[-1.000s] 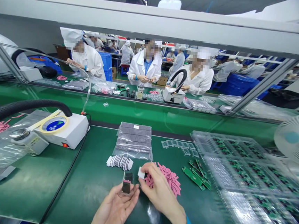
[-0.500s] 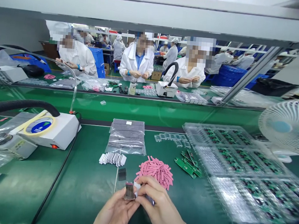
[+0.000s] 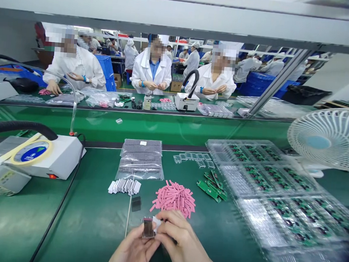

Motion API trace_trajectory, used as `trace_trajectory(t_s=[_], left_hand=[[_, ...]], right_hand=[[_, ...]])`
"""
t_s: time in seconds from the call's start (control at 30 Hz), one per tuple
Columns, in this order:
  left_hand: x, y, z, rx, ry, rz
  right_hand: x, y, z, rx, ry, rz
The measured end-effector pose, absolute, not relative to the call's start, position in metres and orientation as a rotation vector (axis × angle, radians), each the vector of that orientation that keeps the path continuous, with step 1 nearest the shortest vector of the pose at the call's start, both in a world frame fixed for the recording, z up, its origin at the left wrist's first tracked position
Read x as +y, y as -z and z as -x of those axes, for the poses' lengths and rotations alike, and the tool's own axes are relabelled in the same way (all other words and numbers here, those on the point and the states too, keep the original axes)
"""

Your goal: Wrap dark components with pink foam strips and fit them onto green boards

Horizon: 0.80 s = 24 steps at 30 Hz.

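My left hand (image 3: 135, 248) is closed around the edges of a small clear frame with a dark display panel (image 3: 148, 229), a pink strip along its top. Close beside it, my right hand (image 3: 180, 241) pinches a small white piece (image 3: 156, 224) against the frame's right side; whether the two touch is hard to tell. A flat dark square (image 3: 136, 204) lies on the green table just beyond. Behind my right hand is a heap of pink strips (image 3: 174, 198). A row of white-and-black pieces (image 3: 124, 186) sits to the left of that heap.
A bagged stack of grey parts (image 3: 141, 160) lies farther back. To the right are clear frames (image 3: 195, 158), green circuit boards (image 3: 214, 186), plastic trays (image 3: 238, 202) and a fan (image 3: 329, 138). A white machine (image 3: 50, 157) with a black cable (image 3: 61, 202) stands left. Co-workers sit opposite.
My right hand has brought the white piece from near the pink heap to the display panel's right side. The dark square behind the panel now shows uncovered. The camera view has shifted right.
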<state>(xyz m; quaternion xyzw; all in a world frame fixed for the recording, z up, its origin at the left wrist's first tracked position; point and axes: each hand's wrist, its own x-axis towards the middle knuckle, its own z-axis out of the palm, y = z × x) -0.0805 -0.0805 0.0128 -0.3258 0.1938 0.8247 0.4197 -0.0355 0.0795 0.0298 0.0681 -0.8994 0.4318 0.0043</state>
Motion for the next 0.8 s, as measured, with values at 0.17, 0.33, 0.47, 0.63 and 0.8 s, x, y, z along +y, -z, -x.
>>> trace_trajectory(t_s=[0.17, 0.33, 0.47, 0.63, 0.8], left_hand=[[-0.079, -0.021, 0.080, 0.554, -2.071, 0.815], [-0.081, -0.011, 0.079, 0.536, -2.051, 0.843], [-0.081, -0.007, 0.077, 0.511, -2.056, 0.793], [-0.081, -0.010, 0.076, 0.509, -2.048, 0.782], [-0.081, -0.006, 0.076, 0.505, -2.042, 0.797]], right_hand=[[0.081, -0.027, 0.035, -2.714, -1.343, -0.284], [0.078, -0.022, 0.031, -2.735, -1.258, -0.272], [0.078, -0.021, 0.029, -2.717, -1.278, -0.280], [0.082, -0.023, 0.030, -2.725, -1.423, -0.234], [0.082, -0.023, 0.033, -2.691, -1.462, -0.224]])
